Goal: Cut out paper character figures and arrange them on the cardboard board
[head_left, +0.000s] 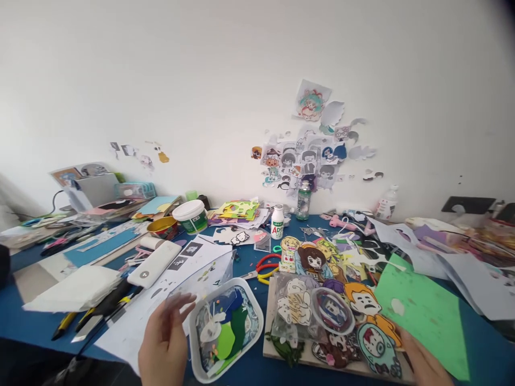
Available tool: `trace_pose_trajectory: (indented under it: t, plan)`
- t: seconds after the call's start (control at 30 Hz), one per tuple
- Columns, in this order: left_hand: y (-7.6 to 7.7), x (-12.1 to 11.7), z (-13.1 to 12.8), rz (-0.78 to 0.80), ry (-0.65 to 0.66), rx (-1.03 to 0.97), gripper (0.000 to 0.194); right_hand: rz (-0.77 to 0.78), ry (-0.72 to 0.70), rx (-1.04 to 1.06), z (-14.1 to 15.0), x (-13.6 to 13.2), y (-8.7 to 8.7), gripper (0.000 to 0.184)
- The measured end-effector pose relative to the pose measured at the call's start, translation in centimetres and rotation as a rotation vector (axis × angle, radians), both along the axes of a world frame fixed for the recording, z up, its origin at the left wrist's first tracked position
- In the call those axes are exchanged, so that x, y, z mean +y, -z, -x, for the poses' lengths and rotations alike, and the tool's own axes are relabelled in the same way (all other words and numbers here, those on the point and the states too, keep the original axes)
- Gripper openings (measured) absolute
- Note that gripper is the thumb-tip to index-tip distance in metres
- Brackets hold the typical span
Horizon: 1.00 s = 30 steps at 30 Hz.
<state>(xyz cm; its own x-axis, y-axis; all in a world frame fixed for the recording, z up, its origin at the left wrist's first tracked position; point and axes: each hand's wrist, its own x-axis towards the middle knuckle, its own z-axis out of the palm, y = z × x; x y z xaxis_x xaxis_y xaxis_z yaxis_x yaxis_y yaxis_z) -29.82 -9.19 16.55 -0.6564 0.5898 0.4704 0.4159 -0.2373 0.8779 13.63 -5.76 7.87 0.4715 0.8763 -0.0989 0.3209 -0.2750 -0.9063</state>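
Note:
My left hand (166,338) is raised just left of a white plastic container (193,351), its fingers apart, slightly blurred and empty. Green and blue paper scraps (226,339) lie inside the container. At the lower right, my right hand (422,355) reaches in with a finger stretched out beside the right edge of a board (270,349). Part of that hand is cut off by the frame. Painted character cutouts cover the board, among them an orange-haired figure (360,300) and a teal one (378,348). A clear round lidded tub (333,312) rests among them.
Red and yellow scissors (265,269) lie behind the container. A green sheet (426,316) is at right. A white power bank (155,264), cutter knives (66,324), a white tub (190,217) and a small white bottle (277,222) stand or lie around. Paper cutouts (309,158) cling to the wall.

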Motion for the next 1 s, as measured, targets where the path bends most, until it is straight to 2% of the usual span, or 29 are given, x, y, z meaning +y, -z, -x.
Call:
trace_pose_trajectory:
  t: [0.17,0.37,0.6,0.67,0.77,0.8,0.83,0.9,1.0]
  plan:
    - [-0.1,0.4,0.1,-0.019,0.007,-0.043,0.026,-0.006,-0.09,0.013,0.8,0.2,-1.3,0.072]
    - [-0.4,0.5,0.2,0.0,0.023,-0.06,0.033,-0.019,-0.109,-0.019,2.4,0.3,-3.0,0.072]
    - [-0.9,0.6,-0.1,0.019,0.033,-0.086,0.039,-0.129,-0.177,-0.182,3.1,-0.3,-3.6,0.063]
    - [-0.9,0.6,-0.1,0.016,0.032,-0.092,0.038,-0.187,-0.139,-0.265,2.9,-0.6,-3.7,0.063]
    - [-0.9,0.6,0.0,-0.025,0.039,-0.097,0.035,-0.409,-0.021,-0.46,3.8,-1.6,-4.6,0.055]
    - [-0.9,0.6,0.0,-0.035,0.042,-0.1,0.033,-0.514,-0.007,-0.525,4.7,-2.0,-5.2,0.048]
    - [-0.9,0.6,0.1,-0.039,0.043,-0.104,0.031,-0.623,-0.06,-0.576,6.2,-2.4,-5.9,0.04]
    - [-1.0,0.5,-0.1,-0.033,0.044,-0.115,0.028,-0.859,-0.294,-0.65,10.4,-3.1,-7.8,0.034]
    - [-1.3,0.4,-0.5,-0.038,0.043,-0.137,0.025,-1.007,-0.636,-0.671,18.8,-3.2,-11.1,0.043]
